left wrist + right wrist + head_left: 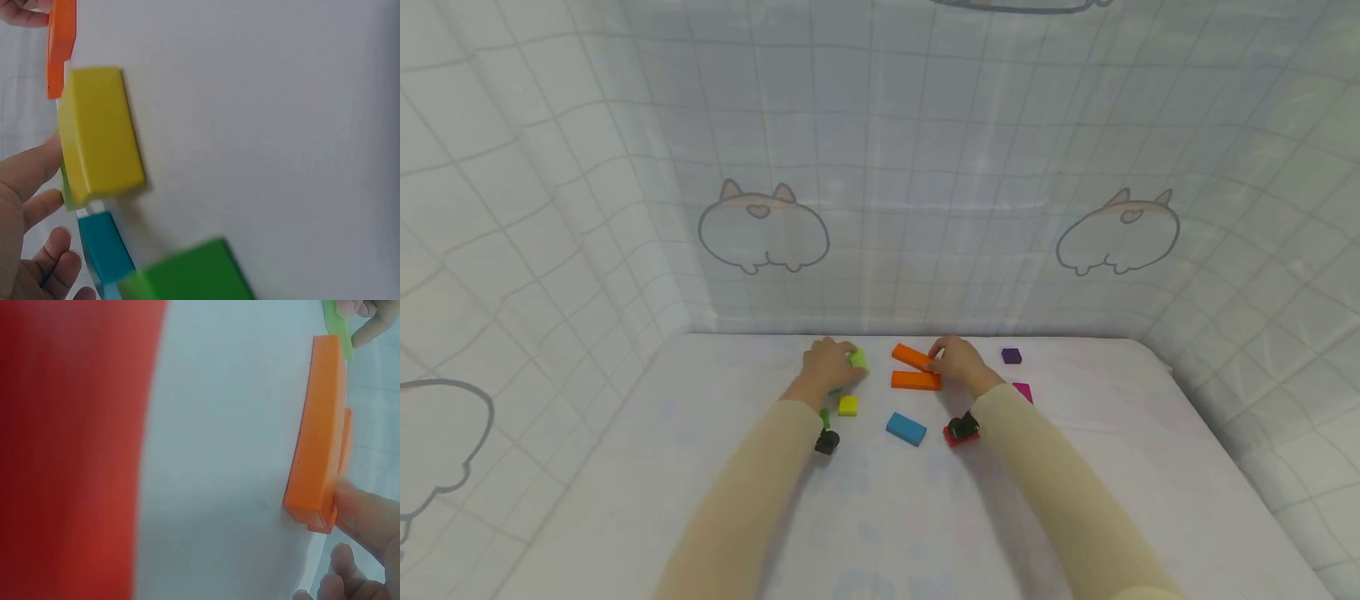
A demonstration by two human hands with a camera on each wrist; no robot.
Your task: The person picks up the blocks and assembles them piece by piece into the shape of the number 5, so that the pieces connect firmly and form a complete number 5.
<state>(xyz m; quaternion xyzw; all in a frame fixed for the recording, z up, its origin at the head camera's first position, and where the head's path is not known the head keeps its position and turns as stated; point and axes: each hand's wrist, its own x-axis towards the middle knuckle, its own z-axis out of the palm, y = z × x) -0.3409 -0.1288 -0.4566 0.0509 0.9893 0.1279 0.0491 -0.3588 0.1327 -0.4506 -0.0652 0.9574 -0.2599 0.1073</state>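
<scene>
My left hand [829, 364] pinches a light green block [859, 361] between thumb and finger at the far side of the table. Its other fingers hang loosely curled in the left wrist view. With thumb and index finger my right hand [958, 361] grips the right end of the far orange block [912, 357], which lies slanted. Just in front of it is a second orange block [916, 381]; in the right wrist view this nearer orange block [315, 425] partly hides the gripped one. A yellow block [847, 406] and a teal block [107, 244] lie near my left hand.
A blue block [906, 429] lies in front of the orange ones. A green block [825, 418] and a red block [961, 437] are partly covered by the wrist cameras. Magenta [1022, 390] and purple [1011, 356] blocks lie right. A patterned curtain [880, 250] rises behind the table.
</scene>
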